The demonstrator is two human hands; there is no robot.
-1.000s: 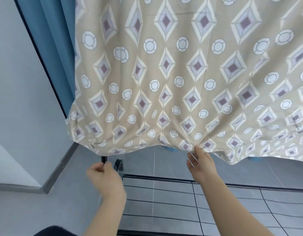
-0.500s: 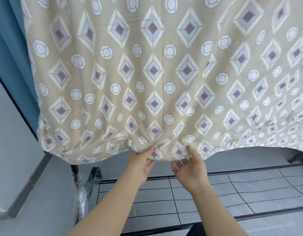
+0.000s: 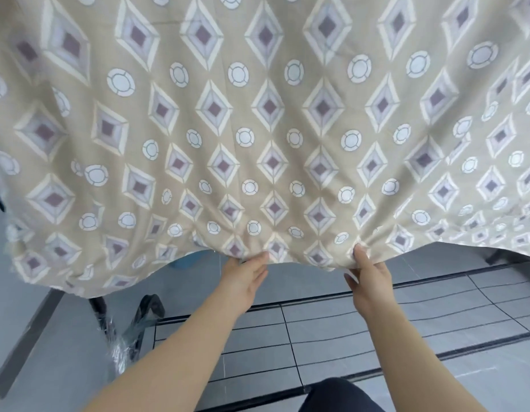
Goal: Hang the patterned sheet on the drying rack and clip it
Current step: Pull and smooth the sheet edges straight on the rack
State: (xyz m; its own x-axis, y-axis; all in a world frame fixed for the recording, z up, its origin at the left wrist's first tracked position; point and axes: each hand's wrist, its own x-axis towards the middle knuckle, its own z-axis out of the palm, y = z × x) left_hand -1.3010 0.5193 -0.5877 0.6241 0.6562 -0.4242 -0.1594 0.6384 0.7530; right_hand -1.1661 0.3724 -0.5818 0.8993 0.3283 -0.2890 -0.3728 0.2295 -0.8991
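Observation:
A beige sheet [image 3: 263,129] printed with purple diamonds and white circles hangs in front of me and fills the upper two thirds of the view. Its top and whatever bears it are out of frame. My left hand [image 3: 242,278] pinches the sheet's bottom hem near the middle. A short way to the right, my right hand [image 3: 367,276] pinches the same hem, thumb on the near side. The hem is gathered into small folds between the two hands. A black rack leg [image 3: 101,316] wrapped in clear plastic stands below the sheet's left corner.
Grey floor tiles [image 3: 317,331] with dark lines lie under the sheet. A dark baseboard [image 3: 22,343] runs along the wall at the lower left. My dark trouser leg [image 3: 338,396] shows at the bottom edge.
My left hand came up from beside the rack leg and took hold of the hem. Both hands have since spread apart along the hem, and the view has moved closer to the sheet.

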